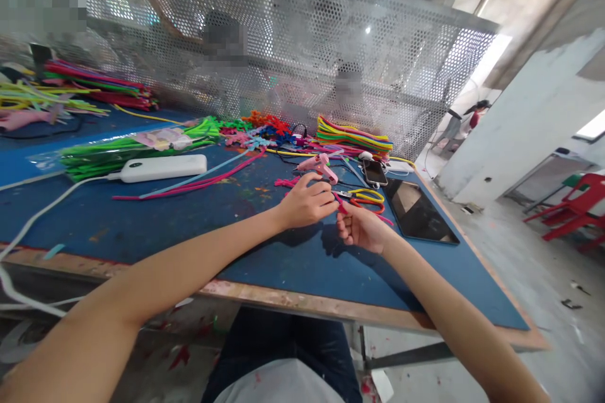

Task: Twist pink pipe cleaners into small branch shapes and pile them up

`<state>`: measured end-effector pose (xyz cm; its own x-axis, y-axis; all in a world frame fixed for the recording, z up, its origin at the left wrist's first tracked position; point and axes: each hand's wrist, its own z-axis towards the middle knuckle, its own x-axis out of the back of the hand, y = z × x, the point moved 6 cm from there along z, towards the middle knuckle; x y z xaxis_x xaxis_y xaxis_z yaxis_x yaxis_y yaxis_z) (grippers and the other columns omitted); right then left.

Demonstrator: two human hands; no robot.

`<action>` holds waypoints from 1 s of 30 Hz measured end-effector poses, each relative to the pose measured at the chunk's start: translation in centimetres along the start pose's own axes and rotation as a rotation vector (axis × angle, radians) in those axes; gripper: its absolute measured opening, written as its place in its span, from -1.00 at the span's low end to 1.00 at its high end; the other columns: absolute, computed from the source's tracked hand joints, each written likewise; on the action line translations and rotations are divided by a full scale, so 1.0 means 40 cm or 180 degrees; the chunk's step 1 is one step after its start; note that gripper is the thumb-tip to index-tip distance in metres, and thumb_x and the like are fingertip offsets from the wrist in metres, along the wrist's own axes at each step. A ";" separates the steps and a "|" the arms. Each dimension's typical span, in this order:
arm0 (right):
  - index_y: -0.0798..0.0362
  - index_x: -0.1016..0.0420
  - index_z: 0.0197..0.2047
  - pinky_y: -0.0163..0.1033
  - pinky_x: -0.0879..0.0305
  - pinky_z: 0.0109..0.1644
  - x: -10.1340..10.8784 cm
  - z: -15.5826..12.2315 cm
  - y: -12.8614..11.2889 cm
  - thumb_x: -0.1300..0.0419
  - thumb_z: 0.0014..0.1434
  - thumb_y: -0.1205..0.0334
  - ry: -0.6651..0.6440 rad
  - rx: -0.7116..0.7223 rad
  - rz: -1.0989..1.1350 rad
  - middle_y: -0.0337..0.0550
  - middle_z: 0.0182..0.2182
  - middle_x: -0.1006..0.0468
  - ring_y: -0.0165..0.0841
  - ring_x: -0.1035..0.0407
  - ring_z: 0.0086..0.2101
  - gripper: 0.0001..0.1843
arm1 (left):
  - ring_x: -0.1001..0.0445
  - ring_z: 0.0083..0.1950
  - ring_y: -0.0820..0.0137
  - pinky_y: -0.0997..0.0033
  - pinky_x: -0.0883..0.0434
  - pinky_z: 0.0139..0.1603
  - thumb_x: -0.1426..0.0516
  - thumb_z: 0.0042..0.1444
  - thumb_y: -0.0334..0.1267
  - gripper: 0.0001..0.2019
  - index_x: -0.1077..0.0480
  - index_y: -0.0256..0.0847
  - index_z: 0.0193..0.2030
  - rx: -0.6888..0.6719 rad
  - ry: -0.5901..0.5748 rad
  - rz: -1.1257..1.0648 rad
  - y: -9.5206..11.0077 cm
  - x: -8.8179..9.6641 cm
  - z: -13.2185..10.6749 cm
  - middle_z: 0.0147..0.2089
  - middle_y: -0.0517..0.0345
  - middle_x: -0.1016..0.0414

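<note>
Above the blue-topped table, my right hand point(362, 227) pinches a short magenta pipe cleaner point(341, 203) between thumb and fingers. My left hand point(308, 203) is closed at the other side of the same piece, its fingertips touching it; how it grips is partly hidden. Just beyond my left hand lies a pink glue gun point(319, 167). Scissors with yellow and orange handles point(368, 200) rest behind my right hand. More magenta pieces point(286, 182) lie past my left knuckles.
A tablet point(420, 211) and a phone point(375, 172) lie to the right. On the left are a white power bank point(163, 167) with a cable, long magenta stems point(203, 184) and bagged green pipe cleaners point(108, 154). Colourful bundles point(352, 137) line the perforated metal screen point(293, 38).
</note>
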<state>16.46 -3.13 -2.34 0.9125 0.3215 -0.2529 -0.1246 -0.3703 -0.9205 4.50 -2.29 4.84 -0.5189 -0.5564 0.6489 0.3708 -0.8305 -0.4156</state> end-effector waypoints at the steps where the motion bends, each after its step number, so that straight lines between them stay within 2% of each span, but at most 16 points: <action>1: 0.08 -0.33 -0.44 -0.38 -0.16 -0.55 -0.001 0.001 -0.001 -0.09 0.08 -0.13 0.0036 0.0118 -0.0010 -0.28 -0.61 -0.36 -0.47 -0.26 -0.62 -0.60 | -0.34 -0.12 0.40 0.18 -0.11 0.05 0.03 0.20 -0.35 -0.79 -0.43 -0.09 -0.25 0.0030 -0.0002 0.0030 0.000 -0.002 0.000 -0.31 0.17 -0.50; 2: 0.06 -0.31 -0.44 -0.38 -0.14 -0.56 0.002 0.000 -0.009 -0.09 0.09 -0.11 0.0156 0.0343 -0.0234 -0.30 -0.63 -0.34 -0.47 -0.23 -0.64 -0.63 | -0.33 -0.11 0.39 0.18 -0.11 0.04 0.03 0.20 -0.34 -0.79 -0.43 -0.10 -0.25 0.0099 -0.0034 -0.0011 -0.001 -0.006 0.001 -0.30 0.16 -0.50; 4: 0.03 -0.29 -0.47 -0.36 -0.10 -0.54 0.010 -0.007 -0.038 -0.07 0.12 -0.08 0.0528 0.0988 -0.1158 -0.30 -0.64 -0.31 -0.45 -0.21 -0.63 -0.65 | -0.34 -0.11 0.36 0.19 -0.14 0.01 0.01 0.19 -0.29 -0.80 -0.44 -0.13 -0.28 0.0333 -0.0188 -0.0323 -0.009 -0.018 0.002 -0.30 0.14 -0.51; 7: 0.02 -0.29 -0.53 -0.33 -0.07 -0.43 0.007 -0.034 -0.091 -0.10 0.13 0.05 0.1069 0.2007 -0.2805 -0.24 -0.58 -0.33 -0.41 -0.20 -0.53 -0.71 | -0.38 -0.17 0.38 0.33 -0.23 -0.10 -0.04 0.16 -0.24 -0.81 -0.48 -0.19 -0.31 0.0822 -0.0538 -0.1348 -0.029 -0.050 0.001 -0.30 0.13 -0.52; 9: 0.02 -0.31 -0.54 -0.31 -0.05 -0.38 0.001 -0.045 -0.108 -0.11 0.14 0.13 0.1177 0.2335 -0.3413 -0.21 -0.54 -0.35 -0.40 -0.20 -0.48 -0.74 | -0.41 -0.24 0.41 0.42 -0.26 -0.19 -0.07 0.14 -0.23 -0.81 -0.49 -0.23 -0.33 0.1116 -0.0720 -0.2019 -0.038 -0.068 -0.001 -0.32 0.13 -0.54; 12: 0.03 -0.32 -0.53 -0.31 -0.07 -0.38 0.007 -0.045 -0.113 -0.05 0.18 0.12 0.1150 0.2350 -0.3333 -0.22 -0.56 -0.36 -0.40 -0.22 -0.50 -0.71 | -0.45 -0.30 0.42 0.48 -0.28 -0.25 -0.06 0.14 -0.22 -0.78 -0.48 -0.27 -0.33 0.1542 -0.0811 -0.2699 -0.040 -0.077 -0.003 -0.37 0.14 -0.54; 16: 0.02 -0.33 -0.40 -0.32 -0.17 -0.46 0.024 -0.031 -0.103 -0.07 0.15 0.00 0.1046 0.2121 -0.1915 -0.28 -0.56 -0.38 -0.43 -0.26 -0.57 -0.74 | -0.46 -0.34 0.43 0.51 -0.31 -0.30 -0.04 0.16 -0.18 -0.77 -0.42 -0.30 -0.26 0.2120 -0.0605 -0.3357 -0.027 -0.069 -0.007 -0.35 0.16 -0.53; 19: 0.03 -0.33 -0.33 -0.34 -0.21 -0.50 0.015 -0.027 -0.096 -0.16 0.07 0.01 0.0903 0.2043 -0.1392 -0.32 -0.55 -0.38 -0.47 -0.26 -0.59 -0.75 | -0.44 -0.34 0.44 0.50 -0.30 -0.32 -0.01 0.18 -0.17 -0.75 -0.42 -0.29 -0.27 0.2056 -0.0501 -0.3039 -0.017 -0.053 -0.004 -0.35 0.15 -0.50; 22: 0.02 -0.34 -0.32 -0.35 -0.23 -0.52 0.008 -0.029 -0.092 -0.23 0.01 0.07 0.0919 0.1995 -0.1329 -0.33 -0.56 -0.40 -0.47 -0.29 -0.60 -0.76 | -0.41 -0.25 0.40 0.44 -0.28 -0.24 0.01 0.20 -0.22 -0.77 -0.43 -0.25 -0.24 0.1575 -0.0459 -0.1957 -0.011 -0.035 0.000 -0.27 0.10 -0.48; 25: 0.02 -0.35 -0.37 -0.33 -0.25 -0.54 0.013 -0.030 -0.086 -0.22 0.01 0.06 0.1083 0.1906 -0.1263 -0.30 -0.59 -0.43 -0.42 -0.33 -0.59 -0.77 | -0.39 -0.21 0.35 0.35 -0.24 -0.17 0.04 0.22 -0.29 -0.79 -0.41 -0.26 -0.23 0.0921 -0.0514 -0.0796 0.005 -0.029 0.003 -0.27 0.05 -0.46; 30: 0.02 -0.38 -0.45 -0.29 -0.24 -0.56 0.029 -0.041 -0.085 -0.28 -0.06 0.11 0.1564 0.1985 -0.1319 -0.25 -0.61 -0.47 -0.39 -0.33 -0.63 -0.81 | -0.37 -0.23 0.34 0.31 -0.24 -0.15 0.09 0.23 -0.38 -0.79 -0.36 -0.30 -0.23 0.0471 -0.0585 -0.0059 0.028 -0.027 0.012 -0.32 0.02 -0.43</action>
<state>18.57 -2.92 0.98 0.9773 -0.1382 0.1602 0.1937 0.2797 -0.9404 5.84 -2.58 3.97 -0.3826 -0.5160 0.7664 0.4785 -0.8203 -0.3134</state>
